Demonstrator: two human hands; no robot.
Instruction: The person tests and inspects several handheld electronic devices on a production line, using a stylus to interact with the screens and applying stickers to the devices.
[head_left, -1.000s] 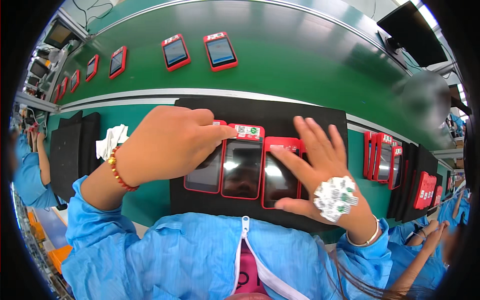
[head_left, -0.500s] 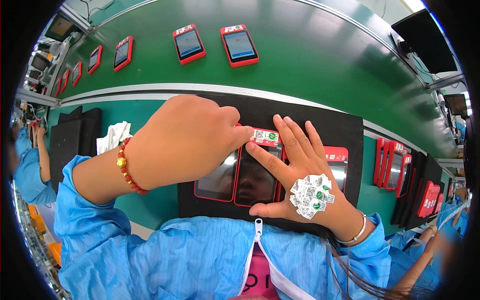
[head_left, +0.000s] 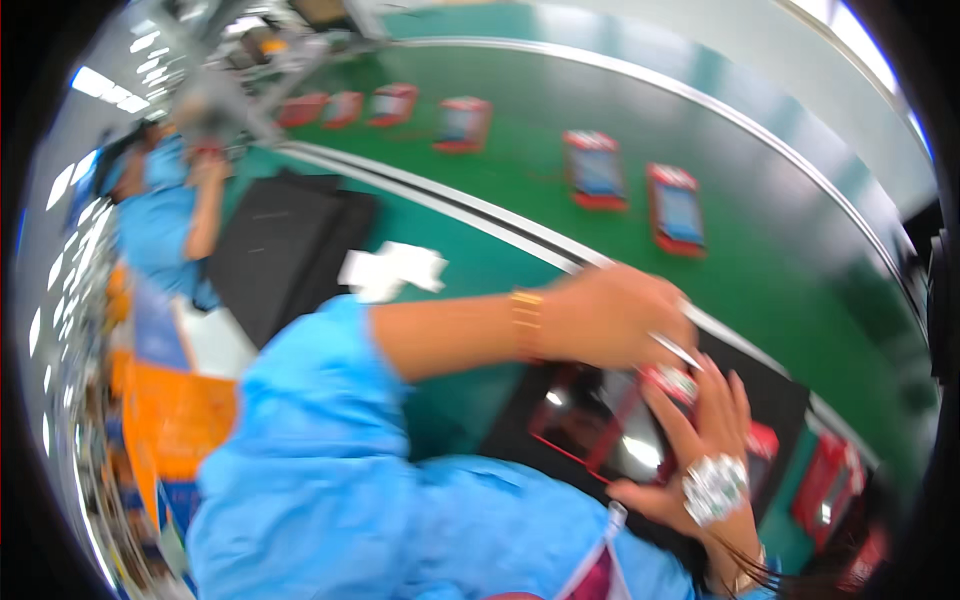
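My left hand point(head_left: 615, 318) is closed, its fingertips at the top end of a red-framed handheld terminal point(head_left: 638, 450) with a dark screen. A thin pale sliver point(head_left: 676, 350) shows at those fingertips, too blurred to name. My right hand point(head_left: 708, 430) lies with fingers outstretched over that terminal's right side. A cluster of small printed stickers point(head_left: 714, 488) is stuck to the back of it. Another dark-screened terminal point(head_left: 574, 410) lies alongside on the left, and a third red one point(head_left: 763, 442) is partly hidden beyond my right hand. All rest on a black mat point(head_left: 512, 420).
Several red terminals point(head_left: 596, 172) stand in a row on the green surface past a metal rail point(head_left: 440, 198). Black mats point(head_left: 275, 235) and crumpled white paper point(head_left: 392, 270) lie leftward. More red terminals point(head_left: 828, 488) sit at right. A person in blue point(head_left: 160, 210) works at far left.
My view has swung left and blurred, so the mat and hands appear farther right and lower. A pale sliver now shows at my left fingertips. My right hand still lies spread on the terminal.
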